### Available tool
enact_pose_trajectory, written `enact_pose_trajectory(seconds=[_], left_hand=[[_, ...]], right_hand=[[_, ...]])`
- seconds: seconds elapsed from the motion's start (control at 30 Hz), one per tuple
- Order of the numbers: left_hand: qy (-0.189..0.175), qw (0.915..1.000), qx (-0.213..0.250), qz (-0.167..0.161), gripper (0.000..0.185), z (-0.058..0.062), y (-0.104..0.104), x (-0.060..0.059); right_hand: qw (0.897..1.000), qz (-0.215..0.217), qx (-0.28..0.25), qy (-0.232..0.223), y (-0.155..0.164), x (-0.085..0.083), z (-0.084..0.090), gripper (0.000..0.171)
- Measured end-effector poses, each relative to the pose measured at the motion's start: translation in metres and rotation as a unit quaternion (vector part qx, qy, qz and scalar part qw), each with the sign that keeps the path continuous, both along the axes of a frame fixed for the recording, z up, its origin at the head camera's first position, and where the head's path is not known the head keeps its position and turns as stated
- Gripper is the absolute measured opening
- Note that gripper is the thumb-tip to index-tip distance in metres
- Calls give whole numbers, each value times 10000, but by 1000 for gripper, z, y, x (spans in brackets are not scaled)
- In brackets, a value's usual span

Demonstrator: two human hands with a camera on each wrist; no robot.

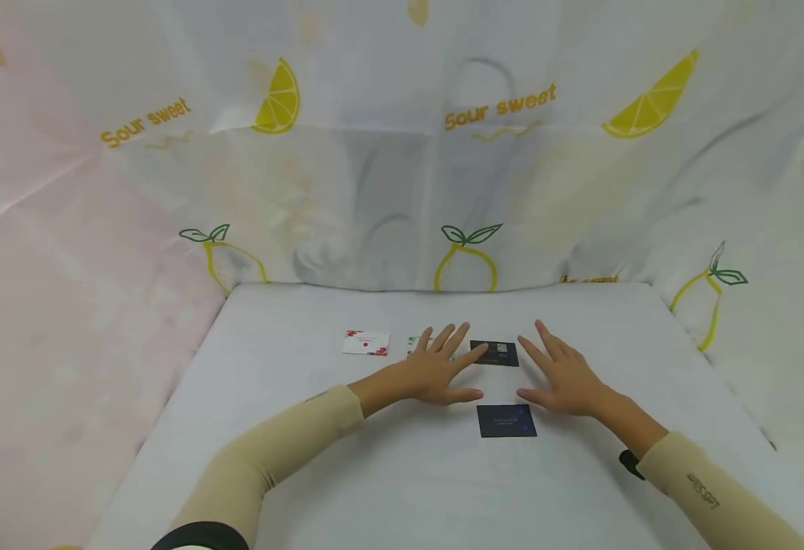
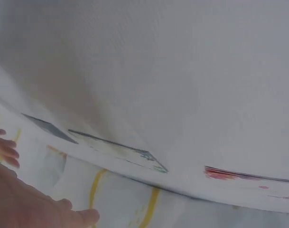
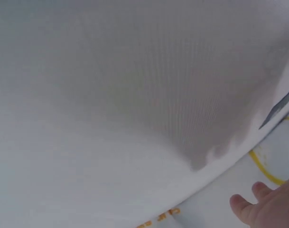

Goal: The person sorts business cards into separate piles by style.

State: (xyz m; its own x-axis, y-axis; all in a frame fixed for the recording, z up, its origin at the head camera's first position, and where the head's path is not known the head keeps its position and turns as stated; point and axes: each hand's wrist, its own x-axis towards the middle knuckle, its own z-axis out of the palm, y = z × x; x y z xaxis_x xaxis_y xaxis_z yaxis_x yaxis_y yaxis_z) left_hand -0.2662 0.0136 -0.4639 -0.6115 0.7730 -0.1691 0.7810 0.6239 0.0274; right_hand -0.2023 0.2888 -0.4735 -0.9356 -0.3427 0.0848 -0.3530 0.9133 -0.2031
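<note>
Beige sleeves (image 1: 285, 447), black lettering, black cuff

pale card (image 1: 413, 345) half hidden, card print unreadable

The left hand (image 2: 21, 204) is showing at the lower left, fingers relaxed. Three cards are lying flat on the white table (image 2: 172, 71): a dark card (image 2: 49, 128), a pale green-edged card (image 2: 120, 151), and a red-printed card (image 2: 239, 175).

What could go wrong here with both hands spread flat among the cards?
The left hand lies partly over a pale card, so it could drag it unnoticed. The far dark card sits between both hands' fingertips; a sweep by the right hand might slide it. The near dark card lies flat, probably hard to lift cleanly.
</note>
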Motion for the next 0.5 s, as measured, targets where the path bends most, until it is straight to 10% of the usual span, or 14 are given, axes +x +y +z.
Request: enact_pose_trajectory(seconds=[0.5], left_hand=[[295,9992,-45,-280,79,7,-48,33]], right_hand=[[9997,167,152,80,-2,23,-1,90]])
